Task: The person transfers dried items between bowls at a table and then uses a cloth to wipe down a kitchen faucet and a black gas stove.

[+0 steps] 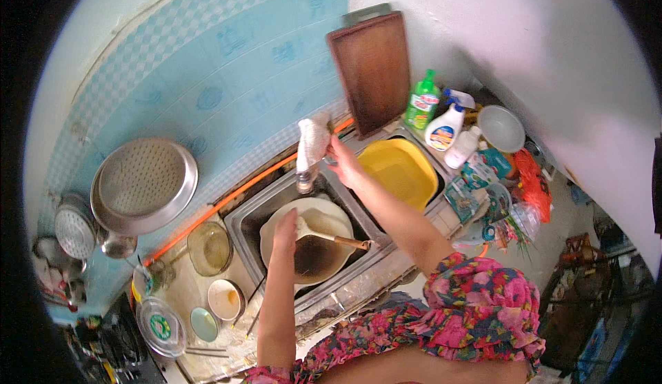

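My right hand [341, 159] reaches to the right side of the cloth-wrapped faucet [312, 146], its fingers apart. Whether it touches the tap is hard to tell. My left hand [285, 231] is over the left part of a large pale basin [340, 218] with dark liquid in it, which sits in the left sink bowl. Its fingers are not clearly seen, so its grip cannot be told. Just right of it, a pale utensil with a wooden handle [347, 241] lies across the basin, its handle end over the rim. In the right sink bowl is a yellow plastic basin [398, 169].
Left of the sink stand a glass bowl [209, 249], a white bowl [226, 299], a small green bowl [204, 324], chopsticks [207, 352] and a clear lid [161, 327]. A green pump bottle [423, 104], spray bottle [445, 128] and bags crowd the right. A wooden board [371, 71] leans on the wall.
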Demonstrator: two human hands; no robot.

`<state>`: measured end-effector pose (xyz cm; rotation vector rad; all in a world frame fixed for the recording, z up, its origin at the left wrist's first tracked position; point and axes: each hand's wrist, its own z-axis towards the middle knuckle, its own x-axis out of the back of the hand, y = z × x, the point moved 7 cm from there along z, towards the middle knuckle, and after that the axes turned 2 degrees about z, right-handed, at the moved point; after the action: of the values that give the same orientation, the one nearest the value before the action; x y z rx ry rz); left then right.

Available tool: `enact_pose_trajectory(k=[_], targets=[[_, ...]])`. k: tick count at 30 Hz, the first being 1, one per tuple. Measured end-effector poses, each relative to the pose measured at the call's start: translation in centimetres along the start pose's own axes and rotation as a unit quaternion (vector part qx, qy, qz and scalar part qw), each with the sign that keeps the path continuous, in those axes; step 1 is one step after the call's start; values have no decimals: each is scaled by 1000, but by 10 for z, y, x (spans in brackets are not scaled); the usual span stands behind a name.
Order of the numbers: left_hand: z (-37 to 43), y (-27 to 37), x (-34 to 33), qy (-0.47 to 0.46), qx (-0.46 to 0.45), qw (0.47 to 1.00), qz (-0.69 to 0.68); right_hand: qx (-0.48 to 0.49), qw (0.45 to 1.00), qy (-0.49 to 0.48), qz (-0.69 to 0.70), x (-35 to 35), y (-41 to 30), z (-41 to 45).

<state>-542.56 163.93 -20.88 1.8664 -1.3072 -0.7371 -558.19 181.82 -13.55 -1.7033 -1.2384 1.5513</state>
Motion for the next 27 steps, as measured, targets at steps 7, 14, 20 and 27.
enact_pose_trajectory(k=[7, 14, 20, 27], targets=[[-68, 107, -34, 35, -289, 957, 12, 308, 910, 82, -264, -16, -117, -12], [-167, 193, -69, -131, -300, 928, -180, 235, 947, -136, -170, -108, -219, -113], [-127, 167, -168, -371, -244, 775, -450, 297, 710, -267, -580, -123, -167, -164], [-21, 106, -284, -434, -244, 669, -553, 80, 634, -329, -696, -8, -187, -132]])
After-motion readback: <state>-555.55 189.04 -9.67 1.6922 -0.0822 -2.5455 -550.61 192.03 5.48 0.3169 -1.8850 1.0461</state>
